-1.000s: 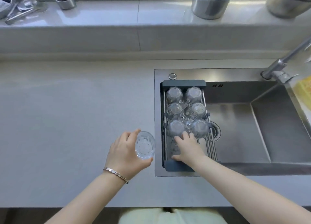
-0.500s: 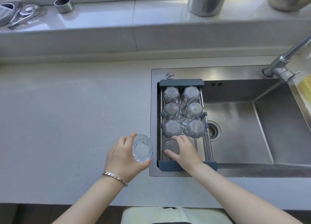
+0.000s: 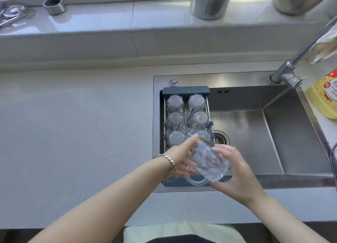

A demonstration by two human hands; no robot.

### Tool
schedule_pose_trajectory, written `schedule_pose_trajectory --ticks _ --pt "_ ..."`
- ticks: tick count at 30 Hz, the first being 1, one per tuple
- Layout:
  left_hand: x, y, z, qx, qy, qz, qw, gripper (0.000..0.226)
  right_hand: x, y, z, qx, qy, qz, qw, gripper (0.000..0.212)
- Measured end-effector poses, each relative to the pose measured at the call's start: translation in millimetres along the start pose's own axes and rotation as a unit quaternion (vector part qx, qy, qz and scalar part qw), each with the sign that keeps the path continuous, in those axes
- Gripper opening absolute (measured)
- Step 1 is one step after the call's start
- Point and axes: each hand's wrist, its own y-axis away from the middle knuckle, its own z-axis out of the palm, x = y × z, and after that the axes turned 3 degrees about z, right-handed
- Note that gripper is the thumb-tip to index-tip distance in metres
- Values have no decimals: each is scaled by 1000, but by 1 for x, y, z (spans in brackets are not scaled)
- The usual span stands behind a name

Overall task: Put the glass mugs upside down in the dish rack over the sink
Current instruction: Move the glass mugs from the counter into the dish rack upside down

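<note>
- At the near edge, both bare forearms reach in over the pale grey stone countertop (image 3: 73, 133) toward the near end of the rack.
- The left hand (image 3: 179, 158), with a thin metal bracelet (image 3: 168, 159) at its wrist, is cupped with fingers spread along the left side of a clear ribbed glass mug (image 3: 207, 163); its forefinger stretches up along the glass.
- The right hand (image 3: 235, 171) is loosely curled around the mug's right side and base, fingertips pressed to the wall, palm under the thick bottom.
- Held between the two hands, that mug is tilted, its mouth angled away and down toward the rack, its handle hanging at the lower left. It sits above the near end of the rack, not set down in it.
- The dark grey plastic-and-wire dish rack (image 3: 186, 90) spans the left part of the stainless steel sink (image 3: 273, 133), front to back.
- Six clear glass mugs (image 3: 175, 102) stand upside down in the rack, two by two in three rows; the nearest pair is partly hidden by the hands.
- Right of the rack, the round drain strainer (image 3: 221, 139) shows in the basin floor.
- Further right, a yellow bottle with a red-and-white label (image 3: 322, 97) lies beside the basin, and a chrome tap (image 3: 290, 73) rises from the back corner.
- On the far sill stand a small steel ring-shaped cup (image 3: 54, 5) and a larger steel cylinder (image 3: 209, 7).
</note>
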Motion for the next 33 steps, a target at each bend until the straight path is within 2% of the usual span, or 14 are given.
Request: schedule_pose_trajectory --ticks 2,3,5,7,8,11,16,25,30,33 --pt "-5 -13 1 59 -146 87 984 64 4 -1 -7 -9 18 109 994 63" --pt "-11 -20 -3 108 -272 141 946 59 6 -4 -7 -15 36 159 987 64" --pt "-24 -33 -13 159 -504 216 821 48 10 -14 -3 -30 68 234 969 67" --pt "-41 -45 -21 127 -637 224 726 47 11 -27 4 -61 107 296 947 71" --pt "-50 -51 -24 111 -668 216 703 49 10 -33 9 -82 144 315 934 71" --pt "-64 -62 -29 107 -677 214 696 54 5 -47 25 -121 250 315 907 68" --pt "-65 -67 -41 100 -667 222 704 58 3 -61 51 -109 291 316 897 78" --pt "-65 -67 -45 90 -662 239 705 58 0 -58 52 -91 229 370 896 86" --pt "-64 -67 -46 86 -661 246 704 57 -3 -54 53 -88 190 400 892 81" --pt "-65 -68 -45 90 -657 249 706 56 -3 -53 48 -52 140 429 891 76"
